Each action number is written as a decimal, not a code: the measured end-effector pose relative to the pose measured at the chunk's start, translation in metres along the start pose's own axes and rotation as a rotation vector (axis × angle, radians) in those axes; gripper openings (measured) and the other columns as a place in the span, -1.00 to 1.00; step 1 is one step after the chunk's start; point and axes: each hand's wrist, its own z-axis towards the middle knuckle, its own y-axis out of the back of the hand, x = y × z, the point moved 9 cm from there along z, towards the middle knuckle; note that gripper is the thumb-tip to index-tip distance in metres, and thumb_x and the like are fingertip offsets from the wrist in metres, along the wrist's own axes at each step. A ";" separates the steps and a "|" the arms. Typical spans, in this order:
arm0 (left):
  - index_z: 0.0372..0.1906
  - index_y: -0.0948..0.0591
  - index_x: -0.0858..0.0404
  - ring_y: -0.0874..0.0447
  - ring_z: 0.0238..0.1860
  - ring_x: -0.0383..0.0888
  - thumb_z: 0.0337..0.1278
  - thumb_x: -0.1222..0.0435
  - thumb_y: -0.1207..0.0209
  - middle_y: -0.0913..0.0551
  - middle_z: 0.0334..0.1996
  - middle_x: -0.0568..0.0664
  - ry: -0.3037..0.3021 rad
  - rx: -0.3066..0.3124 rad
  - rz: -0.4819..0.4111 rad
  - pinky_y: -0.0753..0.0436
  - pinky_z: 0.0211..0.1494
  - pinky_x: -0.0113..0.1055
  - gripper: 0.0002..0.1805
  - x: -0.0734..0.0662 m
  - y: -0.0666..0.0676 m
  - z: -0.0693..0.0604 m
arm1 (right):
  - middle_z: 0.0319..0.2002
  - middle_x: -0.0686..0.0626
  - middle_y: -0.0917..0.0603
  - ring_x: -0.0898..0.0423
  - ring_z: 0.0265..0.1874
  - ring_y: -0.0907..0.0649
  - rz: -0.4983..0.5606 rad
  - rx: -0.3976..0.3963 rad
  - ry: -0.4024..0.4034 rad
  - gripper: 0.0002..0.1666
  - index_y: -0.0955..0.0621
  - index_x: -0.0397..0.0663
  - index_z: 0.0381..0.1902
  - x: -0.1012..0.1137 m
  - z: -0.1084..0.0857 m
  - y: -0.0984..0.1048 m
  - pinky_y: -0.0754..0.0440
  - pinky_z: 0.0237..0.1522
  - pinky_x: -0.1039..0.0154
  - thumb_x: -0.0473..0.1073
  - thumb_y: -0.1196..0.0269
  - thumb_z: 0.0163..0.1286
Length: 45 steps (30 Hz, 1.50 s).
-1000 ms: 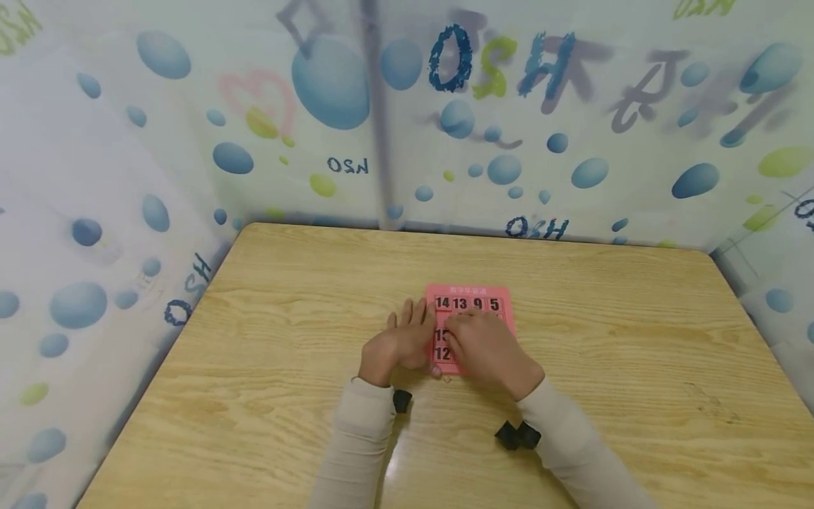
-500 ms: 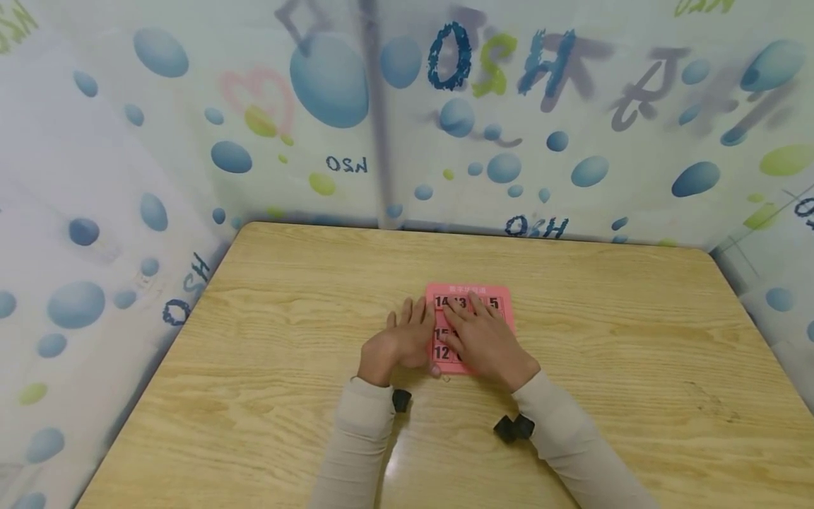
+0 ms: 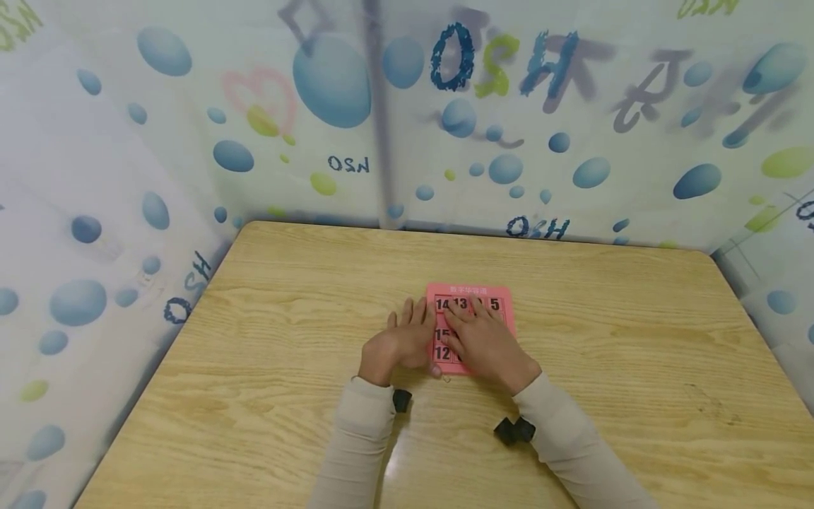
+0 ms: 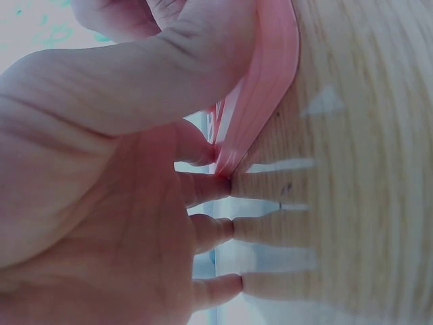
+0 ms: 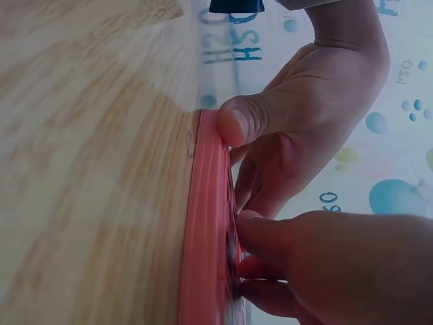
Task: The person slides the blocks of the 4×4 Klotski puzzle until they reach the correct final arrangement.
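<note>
A pink number sliding puzzle (image 3: 502, 291) lies flat on the wood-grain surface (image 3: 305, 297), white lettering along its far border. On its face 14 and 13 show at the left of the far row and 5 at its right end, with 15 and 12 lower in the left column; other numbers are covered or partly covered.

The left hand (image 3: 402, 343) sits against the puzzle's left side, its fingers straight and spread and its thumb on the puzzle's near left corner; the grip is extended, bracing the frame rather than wrapping round it. The right hand (image 3: 486, 343) lies over the puzzle's middle, fingers fanned out, fingertips on the tiles; its grip is spread, with nothing clasped in it.

Just beyond the puzzle's near edge is a small scribbled mark (image 3: 446, 379). Nearer the person than the puzzle, a black device (image 3: 402, 401) shows at the left sleeve (image 3: 357, 438) and black blocks (image 3: 514, 430) at the right sleeve (image 3: 572, 438). Well behind the puzzle stands a pale wall covering (image 3: 407, 127) printed with blue and green drops and mirrored H2O lettering.
</note>
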 end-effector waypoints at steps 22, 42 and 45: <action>0.60 0.19 0.26 0.47 0.59 0.13 -0.02 -0.08 -0.39 0.35 0.61 0.13 0.001 0.000 0.009 0.17 0.59 0.14 0.29 -0.001 -0.001 0.002 | 0.48 -0.07 -0.32 -0.26 0.49 -0.20 -0.061 0.003 -0.007 -0.37 -0.39 -0.09 0.45 0.005 -0.002 0.001 -0.18 0.44 -0.25 0.09 -0.03 0.56; 0.60 0.22 0.24 0.53 0.58 0.12 -0.02 -0.05 -0.40 0.39 0.60 0.12 -0.004 0.003 -0.039 0.23 0.59 0.13 0.29 0.001 0.000 0.001 | 0.44 -0.10 -0.37 -0.31 0.47 -0.22 -0.040 0.041 0.008 -0.40 -0.42 -0.10 0.42 0.011 -0.006 0.002 -0.21 0.44 -0.22 0.07 -0.02 0.56; 0.60 0.23 0.24 0.53 0.58 0.12 -0.01 -0.05 -0.39 0.40 0.60 0.12 -0.005 0.005 -0.043 0.23 0.58 0.13 0.29 0.001 0.000 0.001 | 0.42 -0.12 -0.39 -0.33 0.45 -0.26 -0.038 0.046 0.015 -0.40 -0.43 -0.11 0.41 0.013 -0.007 0.003 -0.23 0.43 -0.21 0.06 -0.04 0.56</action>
